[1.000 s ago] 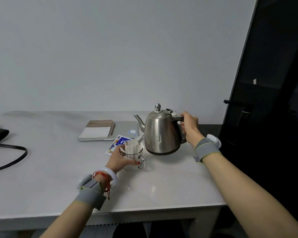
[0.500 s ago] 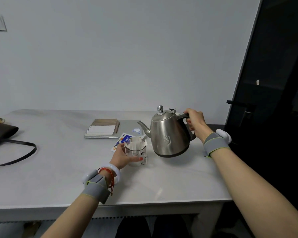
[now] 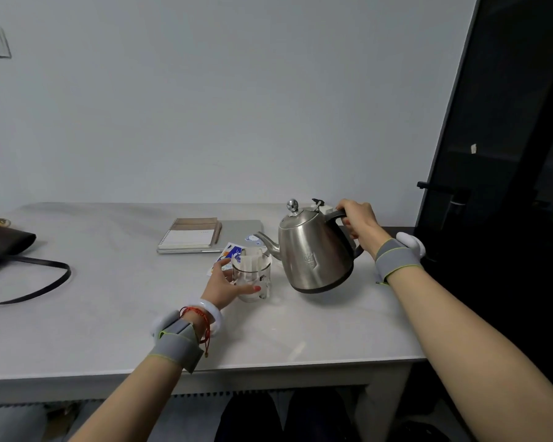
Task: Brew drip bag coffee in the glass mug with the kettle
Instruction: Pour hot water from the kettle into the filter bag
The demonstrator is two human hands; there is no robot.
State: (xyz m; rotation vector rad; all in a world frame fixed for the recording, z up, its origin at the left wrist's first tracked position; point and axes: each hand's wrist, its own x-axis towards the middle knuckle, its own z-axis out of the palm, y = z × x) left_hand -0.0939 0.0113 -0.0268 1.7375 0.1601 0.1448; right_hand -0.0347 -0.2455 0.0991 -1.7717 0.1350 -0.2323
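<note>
You are working at a pale counter (image 3: 109,314), with both forearms reaching over its near edge. A dark bag (image 3: 4,247) with a looping strap is lying well to the left of your left hand (image 3: 222,285). Your right hand (image 3: 358,218) is gripping the black handle of the steel kettle (image 3: 313,253), fingers curled round it. The kettle is leaning spout-first toward your left hand; whether its base is touching the counter cannot be told. Beyond your left hand, a spiral notebook (image 3: 189,234) is lying on a closed grey laptop (image 3: 243,226). Your left hand is cupping the glass mug (image 3: 253,279), thumb on the near side and fingers curving round the far side. The mug is standing on the counter between your two hands. The drip bag (image 3: 253,261) is hanging open in the mug's mouth, with the spout's tip just beside it. A blue-and-white packet (image 3: 229,253) is lying just beyond your left fingers.
</note>
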